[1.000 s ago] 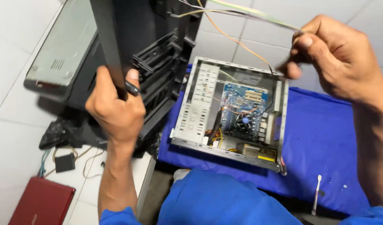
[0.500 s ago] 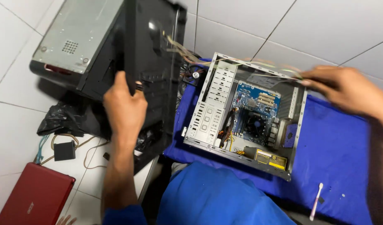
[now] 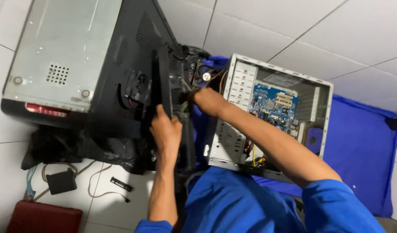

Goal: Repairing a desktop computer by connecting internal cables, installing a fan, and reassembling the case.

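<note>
- black front panel [image 3: 162, 95]: stands upright on edge between the two computer cases, just left of the open case, its lower end near the person's knees
- left hand [image 3: 165, 129]: on the panel's lower part, grip clenched on its edge, fingers wrapped over it
- right hand [image 3: 206, 100]: reaches across to the gap beside the panel's top, among a bundle of cables [image 3: 186, 88]; fingers curled, but cannot tell if the grip has a cable or is only touching
- open computer case [image 3: 274, 114]: grey metal, lying on its side with side cover off, blue motherboard [image 3: 274, 105] showing inside; right forearm crosses over its left half
- blue cloth [image 3: 362, 146]: spread under the open case, reaches toward the right edge of the view
- second computer case [image 3: 64, 56]: grey metal side up with black body, lying on the floor to the left, touching or just beside the panel
- black plastic bag [image 3: 77, 149]: crumpled under the second case's near edge
- small black box with cables [image 3: 61, 181]: on the floor tiles, near the bottom left
- red flat thing [image 3: 43, 218]: bottom left corner, partly cut off
- white tiled floor [image 3: 328, 34]: carries everything
- blue clothing [image 3: 233, 203]: person's knees and sleeves at the bottom edge
</note>
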